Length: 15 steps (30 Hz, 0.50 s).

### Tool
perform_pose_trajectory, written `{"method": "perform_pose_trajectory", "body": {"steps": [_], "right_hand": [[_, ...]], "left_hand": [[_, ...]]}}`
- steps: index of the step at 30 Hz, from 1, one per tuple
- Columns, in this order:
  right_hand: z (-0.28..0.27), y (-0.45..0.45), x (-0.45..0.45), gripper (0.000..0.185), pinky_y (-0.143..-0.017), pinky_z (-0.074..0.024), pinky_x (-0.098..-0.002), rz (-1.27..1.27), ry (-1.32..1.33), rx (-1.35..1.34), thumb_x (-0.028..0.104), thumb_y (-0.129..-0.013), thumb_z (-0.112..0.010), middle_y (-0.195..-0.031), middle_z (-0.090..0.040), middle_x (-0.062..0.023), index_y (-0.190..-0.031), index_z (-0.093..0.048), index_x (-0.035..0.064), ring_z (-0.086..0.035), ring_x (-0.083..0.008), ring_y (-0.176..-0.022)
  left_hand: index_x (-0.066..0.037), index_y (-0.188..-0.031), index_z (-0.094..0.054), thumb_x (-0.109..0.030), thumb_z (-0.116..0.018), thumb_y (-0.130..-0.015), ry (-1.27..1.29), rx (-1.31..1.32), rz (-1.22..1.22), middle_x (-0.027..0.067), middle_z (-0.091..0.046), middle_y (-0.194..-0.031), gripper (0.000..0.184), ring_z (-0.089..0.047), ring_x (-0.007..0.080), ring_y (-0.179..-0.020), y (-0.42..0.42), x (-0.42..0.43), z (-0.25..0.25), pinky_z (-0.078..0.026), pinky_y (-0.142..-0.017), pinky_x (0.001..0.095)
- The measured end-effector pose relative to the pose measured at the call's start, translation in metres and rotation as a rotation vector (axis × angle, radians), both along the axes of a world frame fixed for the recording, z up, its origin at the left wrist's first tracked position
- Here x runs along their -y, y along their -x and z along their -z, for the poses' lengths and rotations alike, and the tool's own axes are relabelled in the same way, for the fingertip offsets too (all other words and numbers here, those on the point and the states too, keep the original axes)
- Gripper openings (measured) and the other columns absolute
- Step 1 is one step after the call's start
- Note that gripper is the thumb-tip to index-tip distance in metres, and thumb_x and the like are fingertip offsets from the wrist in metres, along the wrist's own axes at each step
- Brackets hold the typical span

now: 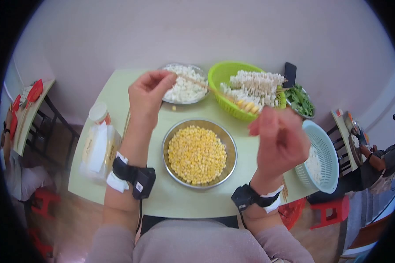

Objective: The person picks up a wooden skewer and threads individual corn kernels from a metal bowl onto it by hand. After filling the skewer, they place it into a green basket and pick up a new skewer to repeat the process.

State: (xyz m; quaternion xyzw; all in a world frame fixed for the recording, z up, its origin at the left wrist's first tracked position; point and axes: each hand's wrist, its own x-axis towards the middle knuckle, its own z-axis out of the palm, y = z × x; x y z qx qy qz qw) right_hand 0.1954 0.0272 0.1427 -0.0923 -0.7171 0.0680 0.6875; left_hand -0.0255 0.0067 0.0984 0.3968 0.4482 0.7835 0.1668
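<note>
Across the upper middle of the frame, here's the thin wooden skewer [192, 80], slanting down to the right between two raised hands. The left hand [148, 92] has its end in a pinch, thumb against forefinger. At the lower end, the right hand [283, 140] is curled and blurred; whether those fingers grip the stick or a piece on it, I cannot tell.

And the progress? A short run of yellow pieces [248, 106] appears to sit on the skewer by the right hand, with a bare stretch up toward the left: partly filled, by my reading. Just behind, in the green basket [216, 74], loaded skewers [256, 81] of white pieces lie stacked, so plenty looks done.

Plenty remains too! Centre frame, the steel bowl [232, 153] holds a broad heap of corn kernels [197, 153]. Above it, the metal plate [186, 102] carries a pile of white chunks [184, 85], one small yellow bit on the table [162, 204] just below. Bare sticks [285, 190] show at lower right.

Farther out: leafy greens [299, 101] and a dark phone [289, 72] upper right, a pale blue basket [327, 153] right, a tissue pack [96, 153] and a jar [99, 112] left.
</note>
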Motion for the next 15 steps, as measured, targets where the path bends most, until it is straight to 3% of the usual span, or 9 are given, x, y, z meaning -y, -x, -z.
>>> {"method": "perform_pose_trajectory", "body": {"steps": [5,7,8,10,11,15], "right_hand": [[-0.003,-0.006,0.000,0.003,-0.044,-0.0389,-0.0185,-0.014,0.158,-0.092,-0.003,-0.079,-0.062,-0.061,-0.059,-0.0045,-0.078,-0.059,-0.0024,-0.053,-0.0070,-0.050],[-0.003,-0.005,-0.003,0.004,-0.044,-0.0386,-0.0184,-0.056,0.135,-0.140,-0.003,-0.079,-0.063,-0.061,-0.059,-0.0048,-0.077,-0.059,-0.0025,-0.053,-0.0070,-0.049],[-0.003,-0.002,-0.003,0.011,-0.045,-0.0361,-0.0200,0.020,0.127,-0.135,0.008,-0.086,-0.058,-0.052,-0.054,-0.0055,-0.079,-0.059,-0.0013,-0.048,-0.0088,-0.043],[-0.004,-0.001,-0.004,0.012,-0.045,-0.0364,-0.0202,0.014,0.136,-0.134,0.008,-0.086,-0.058,-0.051,-0.054,-0.0056,-0.078,-0.059,-0.0013,-0.048,-0.0089,-0.043],[-0.005,-0.001,-0.004,0.013,-0.044,-0.0366,-0.0204,0.009,0.133,-0.140,0.008,-0.086,-0.058,-0.051,-0.054,-0.0058,-0.077,-0.059,-0.0013,-0.048,-0.0090,-0.043],[-0.006,-0.005,-0.007,0.014,-0.044,-0.0368,-0.0203,-0.024,0.137,-0.140,0.009,-0.086,-0.058,-0.051,-0.054,-0.0057,-0.077,-0.059,-0.0014,-0.048,-0.0087,-0.042]], "left_hand": [[0.000,-0.090,-0.064,-0.015,-0.064,-0.083,0.160,-0.125,0.152,0.0048,-0.064,-0.080,0.017,-0.057,0.0093,-0.075,0.024,0.007,-0.003,-0.045,-0.070,0.0224],[0.002,-0.089,-0.064,-0.014,-0.064,-0.082,0.366,-0.381,0.069,0.0055,-0.064,-0.078,0.018,-0.058,0.0095,-0.073,0.036,0.006,0.003,-0.046,-0.068,0.0224],[0.002,-0.089,-0.064,-0.014,-0.064,-0.082,0.376,-0.375,0.069,0.0055,-0.064,-0.078,0.018,-0.058,0.0095,-0.073,0.041,0.007,0.007,-0.046,-0.068,0.0224],[0.001,-0.088,-0.064,-0.011,-0.065,-0.079,0.587,-0.719,-0.034,0.0061,-0.063,-0.076,0.015,-0.058,0.0111,-0.070,0.049,0.008,0.016,-0.047,-0.066,0.0234],[0.001,-0.088,-0.064,-0.011,-0.065,-0.079,0.599,-0.715,-0.035,0.0061,-0.063,-0.076,0.015,-0.058,0.0111,-0.070,0.052,0.007,0.023,-0.047,-0.066,0.0234],[-0.001,-0.087,-0.065,-0.003,-0.066,-0.074,0.688,-0.865,0.205,0.0065,-0.064,-0.077,0.013,-0.059,0.0136,-0.069,0.053,-0.007,0.050,-0.048,-0.065,0.0255]]}}
